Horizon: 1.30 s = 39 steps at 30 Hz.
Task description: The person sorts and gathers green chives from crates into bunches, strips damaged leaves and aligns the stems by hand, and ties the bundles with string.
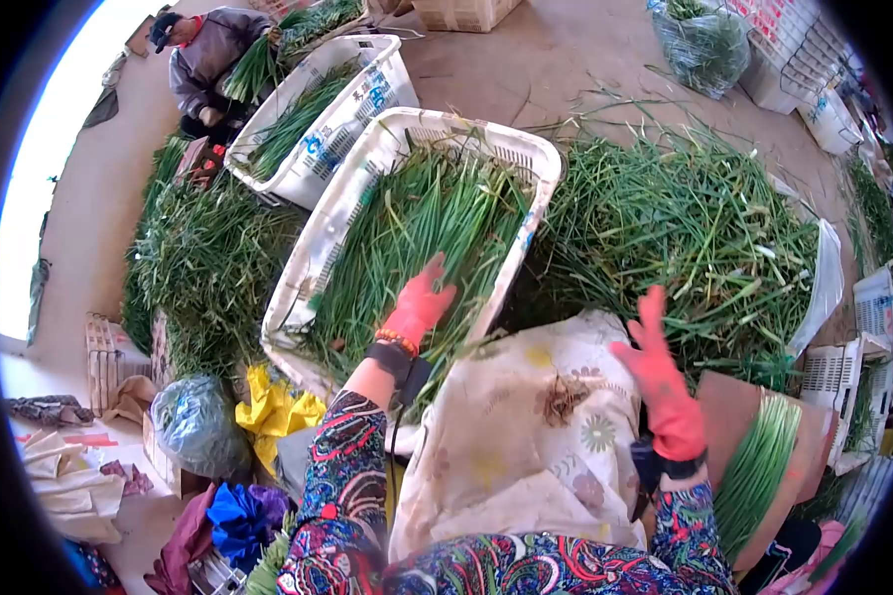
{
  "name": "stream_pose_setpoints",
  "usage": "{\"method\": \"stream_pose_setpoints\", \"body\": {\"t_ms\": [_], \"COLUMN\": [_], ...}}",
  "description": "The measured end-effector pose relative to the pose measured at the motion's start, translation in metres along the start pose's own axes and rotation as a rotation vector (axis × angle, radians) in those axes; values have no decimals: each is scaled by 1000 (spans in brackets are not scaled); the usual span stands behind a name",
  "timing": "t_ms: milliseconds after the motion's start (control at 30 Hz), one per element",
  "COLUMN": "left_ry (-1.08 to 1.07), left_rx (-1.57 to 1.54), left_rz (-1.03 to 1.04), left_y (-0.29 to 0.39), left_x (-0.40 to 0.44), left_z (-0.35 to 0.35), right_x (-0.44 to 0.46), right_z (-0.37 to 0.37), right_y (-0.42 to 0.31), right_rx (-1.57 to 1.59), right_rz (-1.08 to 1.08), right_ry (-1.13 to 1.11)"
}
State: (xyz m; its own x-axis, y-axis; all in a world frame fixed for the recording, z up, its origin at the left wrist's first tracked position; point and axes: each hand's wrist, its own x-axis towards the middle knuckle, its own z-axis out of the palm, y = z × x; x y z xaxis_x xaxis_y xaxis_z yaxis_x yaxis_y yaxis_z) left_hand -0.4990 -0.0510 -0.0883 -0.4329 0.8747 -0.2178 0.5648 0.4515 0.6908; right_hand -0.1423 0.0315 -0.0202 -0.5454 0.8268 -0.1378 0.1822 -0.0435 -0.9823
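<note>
My left hand (424, 299), in a red rubber glove, is over the white plastic crate (543, 164) with its fingers apart. Beneath it lie long green chives (432, 213), mostly lined up along the crate; whether the fingertips touch them I cannot tell. My right hand (662, 382), gloved the same way, is raised with spread fingers beside the flowered cloth (486, 436) on my lap. No stalk shows in either hand. A small clump of brown scraps (564, 399) rests on the cloth.
A large loose heap of chives (685, 228) lies on the right. Neat trimmed chives (761, 466) lie on cardboard (716, 389) near my right arm. Another heap (213, 253) is on the left. A co-worker (208, 64) sits behind a second crate (382, 84), holding stalks.
</note>
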Motion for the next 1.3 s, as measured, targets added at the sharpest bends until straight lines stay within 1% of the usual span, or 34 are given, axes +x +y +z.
{"method": "stream_pose_setpoints", "body": {"t_ms": [33,100,167,200,233,300,333,367,433,467,500,567,600,633,700,733,767,800,833,867,900,967,1000,1033,1100,1133,1167,1200,1233,1267,1300], "left_ry": [14,2,67,23,54,93,120,163,165,158,109,44,45,116,5,45,50,117,182,252,249,426,435,475,451,352,254,288,200,211,222], "left_rx": [36,83,350,437,540,604,586,650,689,657,641,550,547,611,489,504,429,365,302,215,142,37,-28,17,0,14,27,142,148,237,324], "left_rz": [-42,-123,-83,-136,-75,63,82,69,-155,-239,-320,-336,-329,-255,-328,-320,-351,-292,-234,-228,-240,66,98,142,327,352,377,485,440,351,257], "left_y": [-1,-17,-21,-18,-17,-29,-34,-40,-51,-54,-58,-59,-60,-60,-59,-52,-54,-61,-68,-59,-49,-42,-33,-35,-47,-53,-45,-35,-29,-21,-12], "left_x": [11,43,68,78,86,104,114,126,149,155,161,168,171,170,172,167,166,163,157,147,134,105,91,79,59,48,43,39,41,38,33], "left_z": [-1,6,24,32,42,61,66,68,62,58,55,55,60,65,65,62,58,57,57,50,42,34,31,35,39,43,39,37,34,32,29], "right_x": [22,72,116,130,141,155,156,156,155,153,153,152,150,150,154,158,163,169,175,181,188,206,219,230,243,249,255,259,262,262,260], "right_z": [21,44,63,70,79,89,95,96,98,100,101,100,103,106,111,114,118,121,123,127,131,140,146,150,157,159,160,162,164,167,163], "right_y": [-10,18,45,53,54,63,60,58,56,56,62,71,71,67,54,45,35,29,27,29,31,37,43,49,56,59,62,64,61,56,49], "right_rx": [-55,-398,-391,-259,-89,76,128,130,135,159,130,70,157,176,212,296,378,460,627,797,969,1078,1141,1203,1283,1320,1354,1387,1418,1447,1421], "right_rz": [31,-168,-158,-145,-135,-126,-78,-60,-21,29,31,33,77,68,37,89,141,190,243,294,343,469,517,566,520,496,470,444,418,393,378], "right_ry": [-20,-68,-133,-157,-119,-96,-58,-82,-135,-130,-145,-171,-135,-125,-108,-102,-93,-82,-78,-75,-74,-41,-13,16,-117,-182,-248,-314,-382,-455,-609]}}
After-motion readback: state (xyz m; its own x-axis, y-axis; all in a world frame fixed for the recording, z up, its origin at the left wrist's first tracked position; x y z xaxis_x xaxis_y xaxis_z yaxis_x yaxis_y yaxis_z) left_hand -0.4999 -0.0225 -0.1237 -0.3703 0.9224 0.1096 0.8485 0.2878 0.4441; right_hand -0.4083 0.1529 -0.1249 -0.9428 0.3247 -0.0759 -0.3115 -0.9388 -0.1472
